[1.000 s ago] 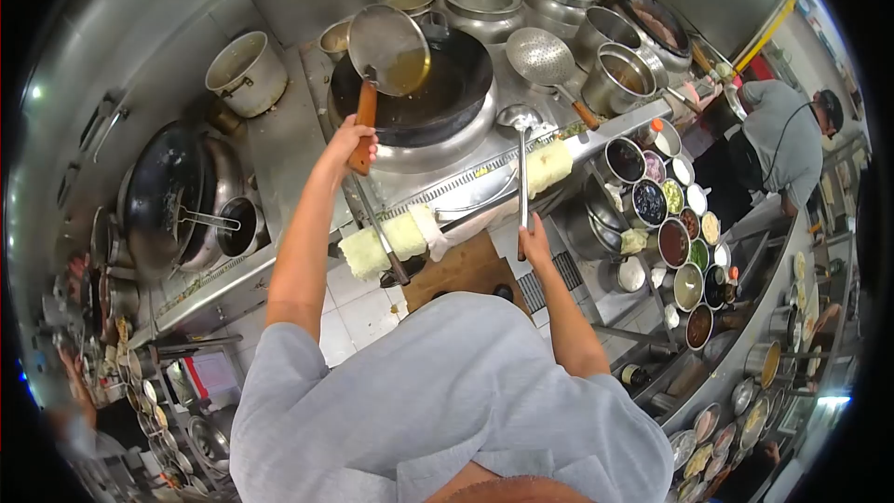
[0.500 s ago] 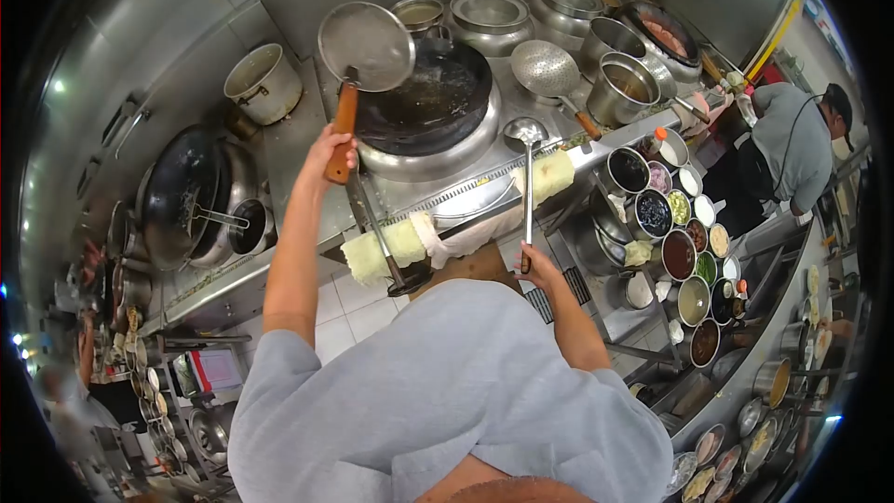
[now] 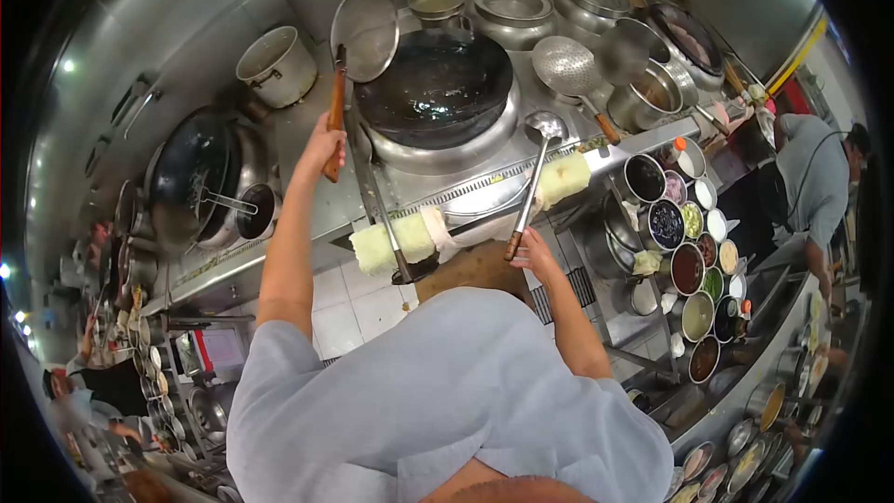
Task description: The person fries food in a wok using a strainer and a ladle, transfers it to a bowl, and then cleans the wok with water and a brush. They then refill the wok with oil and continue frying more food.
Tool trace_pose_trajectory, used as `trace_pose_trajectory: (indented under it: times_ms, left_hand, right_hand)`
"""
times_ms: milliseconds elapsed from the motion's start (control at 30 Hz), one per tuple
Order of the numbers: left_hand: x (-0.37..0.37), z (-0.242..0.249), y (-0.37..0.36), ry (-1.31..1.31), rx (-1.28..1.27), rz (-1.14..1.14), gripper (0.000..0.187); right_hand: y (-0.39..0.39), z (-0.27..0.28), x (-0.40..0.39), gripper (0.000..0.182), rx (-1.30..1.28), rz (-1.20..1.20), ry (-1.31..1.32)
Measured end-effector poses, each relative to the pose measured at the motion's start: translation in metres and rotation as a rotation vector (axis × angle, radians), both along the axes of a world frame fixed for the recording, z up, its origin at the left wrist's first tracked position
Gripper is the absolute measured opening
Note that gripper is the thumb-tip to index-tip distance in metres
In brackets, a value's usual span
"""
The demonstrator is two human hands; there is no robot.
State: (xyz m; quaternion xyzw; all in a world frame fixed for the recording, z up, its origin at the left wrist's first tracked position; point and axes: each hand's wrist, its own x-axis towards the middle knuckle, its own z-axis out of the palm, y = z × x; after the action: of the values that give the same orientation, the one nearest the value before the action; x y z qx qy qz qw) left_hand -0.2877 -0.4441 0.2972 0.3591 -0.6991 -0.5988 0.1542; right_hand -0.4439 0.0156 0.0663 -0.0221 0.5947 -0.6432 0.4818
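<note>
My left hand [image 3: 324,146] is closed round the wooden handle of a round mesh strainer [image 3: 365,34], held up and tilted left of the big black wok [image 3: 434,88]. The wok sits on a steel ring, its inside dark and shiny. My right hand [image 3: 535,256] has its fingers apart beside the handle end of a steel ladle [image 3: 543,151]. The ladle lies across the stove's front edge, its bowl up by the wok. A second long handle [image 3: 384,214] rests over a green cloth roll [image 3: 380,244] in front of the wok.
Lidded pots [image 3: 511,4] line the back. A perforated skimmer [image 3: 566,66] lies right of the wok near a steel pot [image 3: 646,96]. Sauce and ingredient containers [image 3: 684,265] stand at right. Another wok [image 3: 191,177] is at left. A person [image 3: 819,168] works at far right.
The strainer has turned more edge-on. My right hand has opened from its hold on the ladle's handle. The view has shifted slightly, and the co-worker's arm at right now reaches lower.
</note>
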Motion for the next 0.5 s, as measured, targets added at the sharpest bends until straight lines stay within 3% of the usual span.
trace_pose_trajectory:
  times_ms: [67,267,400,500]
  left_hand:
    - [-0.001,-0.001,0.003,-0.056,-0.019,-0.039,0.064]
    - [0.005,0.017,0.018,-0.075,0.330,-0.253,0.055]
    - [0.001,0.019,0.033,0.057,0.623,-0.315,0.048]
    - [0.000,0.014,0.052,0.157,0.831,-0.310,0.046]
  right_hand:
    - [0.010,-0.010,0.002,0.047,0.010,-0.017,-0.045]
    - [0.042,-0.026,0.014,0.042,0.097,-0.170,-0.161]
    - [0.073,-0.053,0.010,0.046,0.036,-0.229,-0.222]
    - [0.094,-0.066,0.009,0.036,-0.002,-0.325,-0.263]
